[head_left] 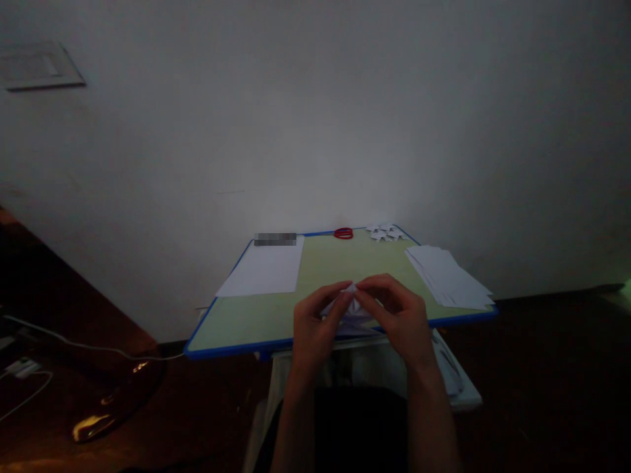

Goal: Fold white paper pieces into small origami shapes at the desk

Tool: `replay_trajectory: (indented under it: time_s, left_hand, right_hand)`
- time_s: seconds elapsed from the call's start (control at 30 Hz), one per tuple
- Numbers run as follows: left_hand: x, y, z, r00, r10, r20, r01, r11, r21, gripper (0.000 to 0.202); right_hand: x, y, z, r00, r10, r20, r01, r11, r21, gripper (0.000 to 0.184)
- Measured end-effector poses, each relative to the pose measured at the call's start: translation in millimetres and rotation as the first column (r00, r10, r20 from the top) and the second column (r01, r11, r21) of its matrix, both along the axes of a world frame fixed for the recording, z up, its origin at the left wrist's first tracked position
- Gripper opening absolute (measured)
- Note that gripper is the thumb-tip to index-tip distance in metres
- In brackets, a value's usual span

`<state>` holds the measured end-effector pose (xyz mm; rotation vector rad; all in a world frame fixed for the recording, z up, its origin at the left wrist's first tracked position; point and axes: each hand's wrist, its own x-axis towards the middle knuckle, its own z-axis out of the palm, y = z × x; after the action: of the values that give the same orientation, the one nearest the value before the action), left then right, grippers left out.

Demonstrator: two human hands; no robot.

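Observation:
Both hands pinch a folded piece of white paper (355, 311) above the near edge of the table. My left hand (315, 322) has its thumb and fingers closed on the paper's left side, near its top point. On the other side my right hand (400, 315) grips the same point with thumb and forefinger. The fingers cover part of the folds, so the paper's exact shape is hard to make out. Its lower part spreads out flat below the fingertips.
The light green table (335, 263) has a blue rim. White sheets (269, 266) lie at left, with more fanned sheets (448, 276) at right. Red-handled scissors (344, 233) and several small folded paper pieces (384, 232) sit by the wall. A white cable (98, 348) runs at lower left.

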<state>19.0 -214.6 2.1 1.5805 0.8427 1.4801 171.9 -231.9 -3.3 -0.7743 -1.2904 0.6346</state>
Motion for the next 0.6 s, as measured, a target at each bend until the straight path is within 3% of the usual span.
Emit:
replay_trajectory:
  time_s: [0.2, 0.33, 0.47, 0.6]
  left_hand:
    - [1.9, 1.6, -0.8, 0.999, 0.037, 0.03, -0.038, 0.999, 0.008, 0.022]
    - [-0.5, 4.1, -1.1, 0.999, 0.047, 0.025, -0.046, 0.999, -0.013, 0.029]
    - [-1.1, 4.4, -0.3, 1.0, 0.018, 0.009, -0.018, 1.0, 0.005, 0.015]
    - [2.5, 1.4, 1.7, 0.998, -0.023, 0.058, 0.024, 1.0, -0.017, 0.012]
  right_hand:
    - [-2.8, -0.3, 4.0, 0.989, -0.091, 0.113, 0.09, 0.996, 0.017, 0.007]
    - [0.7, -2.0, 6.6, 0.98, -0.096, 0.176, 0.083, 0.993, 0.08, 0.007]
    - [6.0, -2.2, 6.8, 0.971, -0.058, 0.231, 0.034, 0.993, 0.109, 0.002]
    - [6.2, -1.4, 4.8, 0.972, -0.092, 0.218, 0.084, 0.995, 0.05, 0.003]
